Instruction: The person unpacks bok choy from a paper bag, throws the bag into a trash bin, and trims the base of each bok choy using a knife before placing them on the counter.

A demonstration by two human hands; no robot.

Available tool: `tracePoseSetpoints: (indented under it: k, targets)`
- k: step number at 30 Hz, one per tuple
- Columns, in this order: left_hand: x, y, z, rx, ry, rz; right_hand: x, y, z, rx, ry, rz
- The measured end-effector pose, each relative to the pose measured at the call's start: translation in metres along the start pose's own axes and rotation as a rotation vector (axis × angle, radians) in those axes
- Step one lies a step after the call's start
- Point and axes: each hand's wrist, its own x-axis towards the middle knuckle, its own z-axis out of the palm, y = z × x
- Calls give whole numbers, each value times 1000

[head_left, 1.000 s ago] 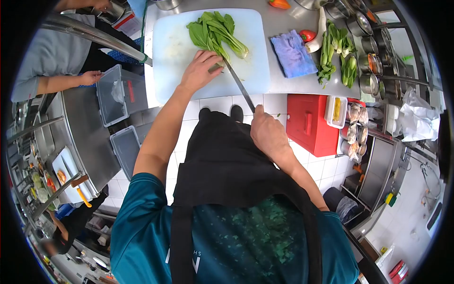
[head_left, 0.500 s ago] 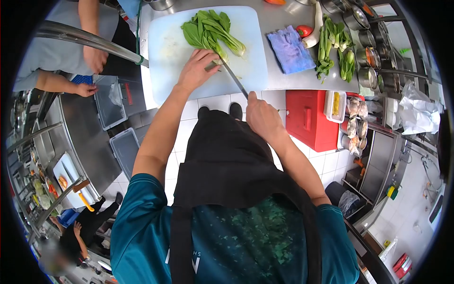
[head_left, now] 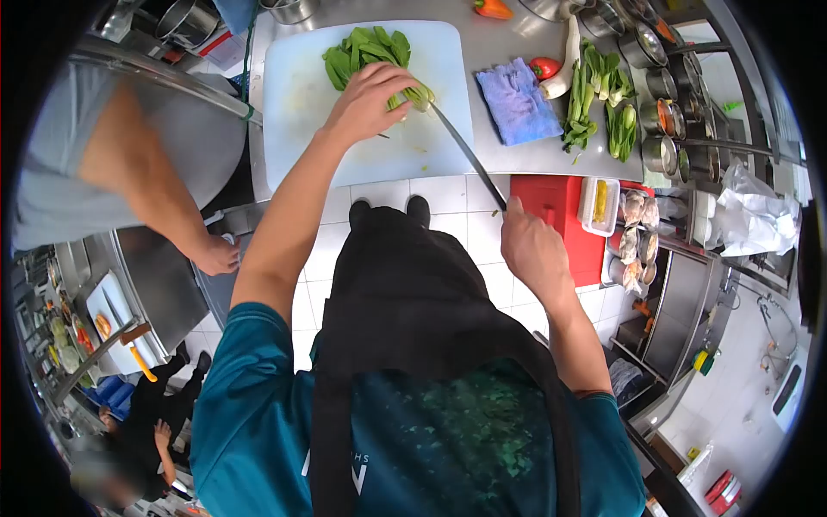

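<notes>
Leafy greens (head_left: 362, 53) lie on the white cutting board (head_left: 297, 112), their pale stem ends toward the right. Over the stems rests my left hand (head_left: 370, 99), its fingers pressed together and holding the bunch. My right hand (head_left: 530, 246) is wrapped round the handle of a long knife (head_left: 469, 155), beyond the board's near right edge. The blade slants up to the left, its tip at the stem ends. A small dark scrap and a few green bits lie on the board below my left hand.
Right of the board are a blue cloth (head_left: 520, 102), a red pepper (head_left: 544, 68), a white root (head_left: 564, 65), more greens (head_left: 621, 129) and metal pots (head_left: 659, 155). A red box (head_left: 560, 202) stands below the counter. Another person's arm (head_left: 151, 181) reaches in at the left.
My left hand has moved up and right onto the stems, and the greens have shifted slightly. My right hand and the knife have moved right. The other person's arm has come closer.
</notes>
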Motion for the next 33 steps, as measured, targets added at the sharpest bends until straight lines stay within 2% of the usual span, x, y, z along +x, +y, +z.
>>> tracePoseSetpoints:
  k: [1, 3, 12, 18, 33]
  targets:
    - [8, -1, 7, 3, 7, -6, 6, 6, 2, -57, 61, -15]
    - [19, -7, 21, 40, -190, -21, 16, 15, 3, -113, 87, -46]
    - [54, -27, 29, -21, -445, -7, 47, 31, -3, -184, 85, -93]
    - [59, -23, 26, -6, -494, -63, 61, 37, -2, -219, 17, -112]
    - [66, -16, 20, 36, -560, -108, 105, 37, 16, -297, 50, -206]
